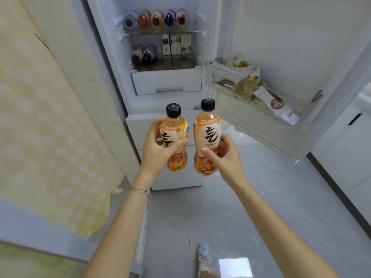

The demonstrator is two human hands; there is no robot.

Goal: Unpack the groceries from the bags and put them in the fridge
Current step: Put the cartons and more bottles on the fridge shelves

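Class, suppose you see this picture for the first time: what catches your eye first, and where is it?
Two orange drink bottles with black caps dominate the centre, side by side: the left bottle gripped by the left hand, the right bottle by the right hand. Behind them the open fridge shows a row of coloured bottles lying on its upper shelf, and snack packets sit in the door bin at the right.

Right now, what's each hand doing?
Left hand: holding the left bottle.
Right hand: holding the right bottle.
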